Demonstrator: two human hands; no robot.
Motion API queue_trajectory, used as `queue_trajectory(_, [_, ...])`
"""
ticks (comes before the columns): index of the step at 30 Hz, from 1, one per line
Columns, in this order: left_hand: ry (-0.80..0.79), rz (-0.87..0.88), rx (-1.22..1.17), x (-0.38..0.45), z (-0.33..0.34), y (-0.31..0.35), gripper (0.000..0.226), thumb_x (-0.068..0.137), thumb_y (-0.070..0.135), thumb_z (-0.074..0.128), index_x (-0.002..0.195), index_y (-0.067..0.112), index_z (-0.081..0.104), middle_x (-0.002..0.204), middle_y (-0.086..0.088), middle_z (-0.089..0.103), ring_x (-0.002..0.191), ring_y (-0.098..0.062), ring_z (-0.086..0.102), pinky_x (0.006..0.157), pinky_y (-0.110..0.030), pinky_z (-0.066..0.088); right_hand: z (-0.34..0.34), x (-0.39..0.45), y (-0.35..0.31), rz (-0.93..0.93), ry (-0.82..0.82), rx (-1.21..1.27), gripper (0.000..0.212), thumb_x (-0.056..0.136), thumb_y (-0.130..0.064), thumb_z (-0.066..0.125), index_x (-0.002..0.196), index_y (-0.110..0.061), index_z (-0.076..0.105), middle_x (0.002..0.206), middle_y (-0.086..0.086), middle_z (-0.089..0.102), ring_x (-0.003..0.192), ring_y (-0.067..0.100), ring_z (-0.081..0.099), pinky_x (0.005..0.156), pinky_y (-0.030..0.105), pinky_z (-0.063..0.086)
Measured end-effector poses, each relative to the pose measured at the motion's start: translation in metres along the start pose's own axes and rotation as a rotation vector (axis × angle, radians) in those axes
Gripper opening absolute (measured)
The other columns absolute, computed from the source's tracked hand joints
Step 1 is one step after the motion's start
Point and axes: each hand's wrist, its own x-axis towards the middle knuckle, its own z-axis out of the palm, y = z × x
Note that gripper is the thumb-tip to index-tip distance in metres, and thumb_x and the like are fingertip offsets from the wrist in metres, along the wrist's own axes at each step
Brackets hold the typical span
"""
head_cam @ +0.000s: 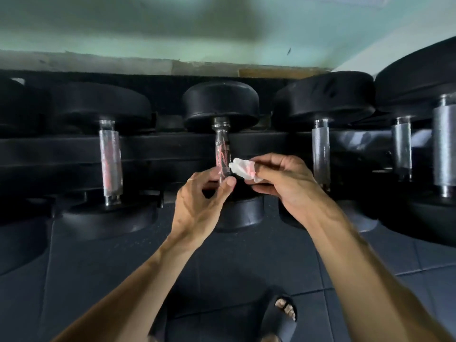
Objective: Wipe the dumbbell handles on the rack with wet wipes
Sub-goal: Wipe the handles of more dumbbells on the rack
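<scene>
A row of black dumbbells with chrome handles lies on a low black rack (61,149). The middle dumbbell (220,104) has its handle (222,146) pointing toward me. My right hand (283,183) pinches a crumpled white wet wipe (243,169) just right of that handle's near part. My left hand (199,206) is at the handle's near end, thumb and fingers curled around it. The handle's lower end is hidden behind both hands.
Other dumbbell handles stand to the left (110,161) and right (320,149), with larger ones (444,144) at the far right. A pale green wall (222,33) rises behind the rack. Dark floor tiles (74,267) lie below; a sandalled foot (283,314) shows at the bottom.
</scene>
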Motion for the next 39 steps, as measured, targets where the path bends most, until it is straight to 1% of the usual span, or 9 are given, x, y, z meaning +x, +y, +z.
queue_trajectory(6, [-0.108, 0.019, -0.217, 0.003, -0.027, 0.019, 0.025, 0.08, 0.024, 0.079, 0.105, 0.019, 0.075, 0.091, 0.008, 0.077, 0.088, -0.004, 0.072, 0.081, -0.015, 0.054, 0.028, -0.012, 0.009, -0.125, 0.062, -0.082, 0.012, 0.085, -0.009, 0.076, 0.083, -0.02, 0.076, 0.08, 0.005, 0.077, 0.079, 0.018, 0.073, 0.08, 0.032, 0.061])
queue_trajectory(13, [-0.056, -0.093, -0.367, 0.018, -0.032, 0.02, 0.007, 0.08, 0.011, 0.079, 0.084, 0.015, 0.074, 0.08, 0.0, 0.076, 0.079, -0.014, 0.074, 0.067, -0.02, 0.056, 0.035, -0.014, 0.015, -0.196, 0.174, -0.061, 0.004, 0.084, -0.025, 0.078, 0.086, -0.024, 0.075, 0.083, -0.005, 0.077, 0.085, 0.006, 0.073, 0.077, 0.021, 0.059])
queue_trajectory(16, [0.14, -0.153, -0.309, 0.038, -0.035, 0.011, 0.014, 0.083, 0.017, 0.079, 0.076, 0.028, 0.075, 0.084, 0.008, 0.076, 0.086, -0.013, 0.074, 0.077, -0.03, 0.06, 0.035, -0.01, 0.029, -0.238, 0.434, -0.145, 0.007, 0.09, -0.027, 0.071, 0.084, -0.032, 0.071, 0.086, -0.015, 0.073, 0.086, -0.006, 0.067, 0.073, 0.007, 0.049])
queue_trajectory(19, [0.223, -0.226, -0.323, 0.067, -0.034, -0.003, 0.023, 0.08, 0.019, 0.081, 0.065, 0.034, 0.075, 0.082, 0.01, 0.076, 0.09, -0.01, 0.072, 0.092, -0.031, 0.055, 0.041, -0.002, 0.049, -0.155, 0.471, -0.111, 0.006, 0.093, -0.027, 0.067, 0.096, -0.027, 0.071, 0.089, -0.017, 0.07, 0.082, -0.006, 0.066, 0.074, 0.013, 0.052])
queue_trajectory(23, [0.211, -0.27, -0.41, 0.103, -0.011, -0.009, 0.014, 0.078, 0.012, 0.083, 0.076, 0.023, 0.075, 0.083, 0.001, 0.076, 0.086, -0.014, 0.073, 0.085, -0.033, 0.059, 0.059, 0.009, 0.075, -0.091, 0.529, -0.267, 0.034, 0.082, -0.05, 0.062, 0.105, -0.027, 0.07, 0.105, -0.011, 0.07, 0.105, 0.013, 0.063, 0.096, 0.039, 0.05])
queue_trajectory(27, [0.063, -0.334, -0.694, 0.113, 0.0, -0.001, 0.016, 0.089, -0.003, 0.066, 0.098, 0.007, 0.073, 0.094, -0.007, 0.076, 0.087, -0.016, 0.074, 0.08, -0.028, 0.06, 0.063, 0.009, 0.079, -0.2, 0.567, -0.373, 0.06, 0.069, -0.066, 0.055, 0.11, -0.023, 0.069, 0.105, -0.013, 0.065, 0.103, 0.011, 0.055, 0.088, 0.026, 0.042])
queue_trajectory(31, [-0.102, -0.349, -0.927, 0.11, -0.005, -0.013, 0.019, 0.091, 0.0, 0.063, 0.109, 0.002, 0.07, 0.102, -0.011, 0.074, 0.093, -0.019, 0.073, 0.083, -0.027, 0.059, 0.061, 0.01, 0.081, -0.185, 0.556, -0.441, 0.047, 0.078, -0.059, 0.064, 0.109, -0.023, 0.068, 0.104, -0.015, 0.06, 0.105, 0.012, 0.051, 0.084, 0.024, 0.034])
queue_trajectory(35, [-0.142, -0.319, -0.838, 0.114, -0.006, -0.023, 0.02, 0.092, -0.004, 0.061, 0.111, -0.003, 0.068, 0.098, -0.013, 0.073, 0.088, -0.02, 0.072, 0.082, -0.029, 0.059, 0.063, 0.012, 0.085, -0.199, 0.555, -0.454, 0.065, 0.066, -0.07, 0.042, 0.104, -0.025, 0.07, 0.101, -0.016, 0.062, 0.1, 0.007, 0.05, 0.081, 0.021, 0.032])
queue_trajectory(39, [-0.162, -0.32, -0.714, 0.113, -0.012, -0.022, 0.015, 0.088, -0.007, 0.064, 0.101, -0.004, 0.07, 0.089, -0.01, 0.075, 0.082, -0.018, 0.073, 0.076, -0.026, 0.059, 0.063, 0.013, 0.085, -0.206, 0.58, -0.448, 0.062, 0.066, -0.068, 0.04, 0.099, -0.025, 0.07, 0.097, -0.019, 0.061, 0.098, 0.006, 0.049, 0.08, 0.021, 0.033])
